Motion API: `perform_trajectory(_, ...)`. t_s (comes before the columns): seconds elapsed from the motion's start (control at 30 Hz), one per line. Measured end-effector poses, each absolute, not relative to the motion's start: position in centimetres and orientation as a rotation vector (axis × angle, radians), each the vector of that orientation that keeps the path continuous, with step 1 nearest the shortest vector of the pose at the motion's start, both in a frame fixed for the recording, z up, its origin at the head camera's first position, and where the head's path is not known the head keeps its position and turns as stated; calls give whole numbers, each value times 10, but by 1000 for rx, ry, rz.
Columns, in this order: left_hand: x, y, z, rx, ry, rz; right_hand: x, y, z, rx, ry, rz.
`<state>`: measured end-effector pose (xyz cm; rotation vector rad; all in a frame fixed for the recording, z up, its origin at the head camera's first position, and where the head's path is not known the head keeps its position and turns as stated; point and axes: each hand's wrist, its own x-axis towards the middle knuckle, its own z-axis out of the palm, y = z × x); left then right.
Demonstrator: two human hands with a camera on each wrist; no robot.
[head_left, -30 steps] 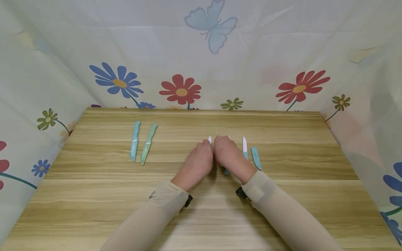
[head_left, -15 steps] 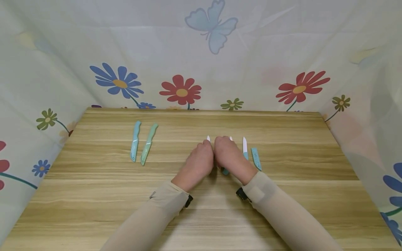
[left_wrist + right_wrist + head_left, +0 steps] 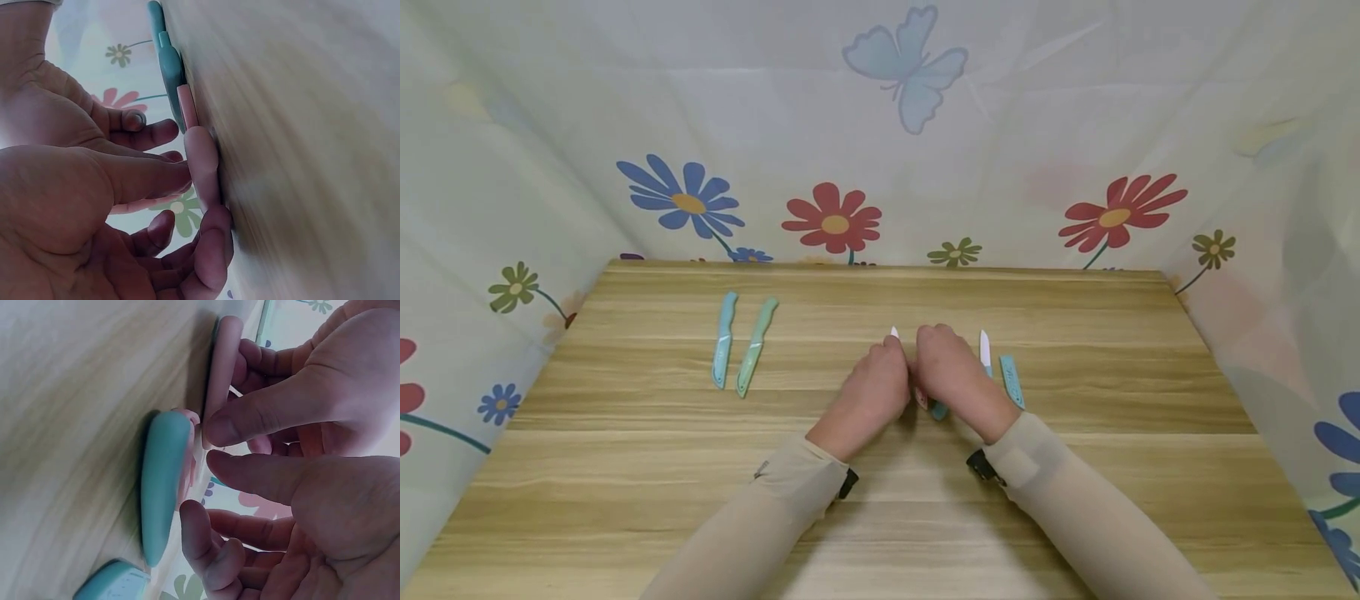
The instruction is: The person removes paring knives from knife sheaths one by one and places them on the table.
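My left hand (image 3: 874, 385) pinches the pink handle (image 3: 203, 156) of a paring knife between thumb and fingers, low over the table. Its white blade tip (image 3: 894, 332) pokes out beyond the knuckles. Close beside it, my right hand (image 3: 951, 371) has thumb and fingers spread apart with nothing gripped. A pink knife sheath (image 3: 921, 398) lies between the hands. Next to the sheath is a knife's teal handle (image 3: 164, 484), right at the right fingertips; its blade is hidden under the hand in the head view.
Right of my hands lie an unsheathed knife with a white blade (image 3: 985, 348) and its blue sheath (image 3: 1011, 382). On the left, a sheathed blue knife (image 3: 724, 340) and a sheathed green knife (image 3: 757, 347) lie side by side. Flowered cloth (image 3: 1000, 167) surrounds the wooden table (image 3: 700, 467).
The left hand's blade tip has shifted slightly left. My right hand has moved a little right, baring more of the pink sheath; the white tip beside it is now covered.
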<state>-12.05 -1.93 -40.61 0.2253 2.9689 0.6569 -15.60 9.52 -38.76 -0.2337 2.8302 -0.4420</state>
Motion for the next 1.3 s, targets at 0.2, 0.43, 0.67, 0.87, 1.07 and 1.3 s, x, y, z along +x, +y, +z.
perform_trajectory(0.2, -121, -20, -406, 215, 2943, 676, -155, 98, -386, -240, 2830, -444)
perform_trajectory(0.43, -121, -22, -406, 205, 2919, 680, -152, 99, -384, -244, 2834, -436)
perform_trajectory(0.67, -124, -28, -402, 164, 2874, 666, -149, 100, -379, -282, 2833, -456)
perform_trajectory(0.87, -126, -37, -396, 160, 2929, 635, -143, 98, -377, -324, 2847, -486)
perform_trajectory(1.07, -126, -51, -389, 228, 3073, 452, -139, 99, -376, -404, 2883, -463)
perform_trajectory(1.3, -125, -72, -380, 307, 3157, 328, -134, 97, -376, -495, 2939, -412)
